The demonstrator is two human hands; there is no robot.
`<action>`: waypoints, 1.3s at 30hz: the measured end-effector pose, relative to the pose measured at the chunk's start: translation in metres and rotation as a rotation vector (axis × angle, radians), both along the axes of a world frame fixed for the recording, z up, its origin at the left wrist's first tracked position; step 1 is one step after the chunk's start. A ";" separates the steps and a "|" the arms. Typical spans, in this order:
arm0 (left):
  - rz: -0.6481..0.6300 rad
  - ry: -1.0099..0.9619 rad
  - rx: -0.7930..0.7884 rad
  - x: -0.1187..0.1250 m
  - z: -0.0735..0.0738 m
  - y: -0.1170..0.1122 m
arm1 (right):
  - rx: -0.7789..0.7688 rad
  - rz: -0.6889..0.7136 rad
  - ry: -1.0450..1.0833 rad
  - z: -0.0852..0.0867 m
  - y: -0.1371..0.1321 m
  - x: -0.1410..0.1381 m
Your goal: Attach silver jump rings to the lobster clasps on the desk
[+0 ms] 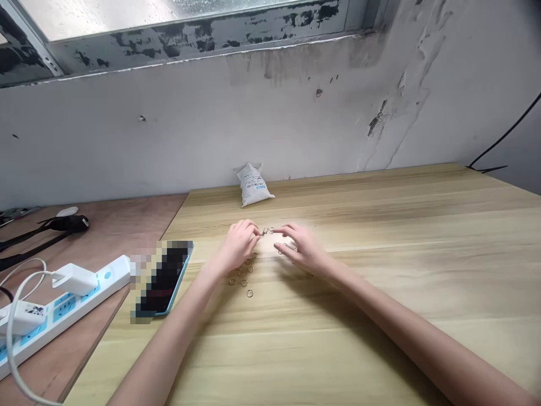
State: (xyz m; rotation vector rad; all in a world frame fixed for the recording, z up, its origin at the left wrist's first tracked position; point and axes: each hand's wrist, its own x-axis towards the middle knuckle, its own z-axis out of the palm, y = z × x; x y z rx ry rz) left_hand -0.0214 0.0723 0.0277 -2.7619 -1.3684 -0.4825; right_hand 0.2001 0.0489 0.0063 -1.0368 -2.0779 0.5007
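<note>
My left hand (240,243) is closed in a pinch, with a small metal clasp (265,231) at its fingertips. Just right of the clasp is a small metal ring (271,230), at the tip of my right index finger; whether they touch is unclear. My right hand (306,248) holds nothing, its thumb and index finger apart. Several loose metal rings (249,293) lie on the table below my left hand. More small rings (280,252) lie beneath my right hand, partly hidden by it.
Against the wall, a white plastic packet (255,186) rests on the wooden table (380,349). A phone (164,279) lies left of my left forearm. Farther left, a power strip (114,272) with plugged-in chargers and a black strap (63,224) sit on a brown surface (139,220).
</note>
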 end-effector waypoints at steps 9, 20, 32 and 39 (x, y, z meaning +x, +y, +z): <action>-0.194 -0.359 -0.497 0.012 0.028 -0.073 | -0.635 0.279 0.526 0.011 -0.047 -0.009; -0.088 -0.601 -0.435 0.011 0.007 -0.074 | -0.887 0.274 0.758 0.001 -0.054 -0.011; -0.052 -0.581 -0.437 0.018 0.003 -0.078 | -0.768 0.230 0.550 0.004 -0.060 -0.008; -0.176 -0.438 0.030 0.022 -0.007 -0.077 | -0.929 0.316 0.648 0.008 -0.062 -0.009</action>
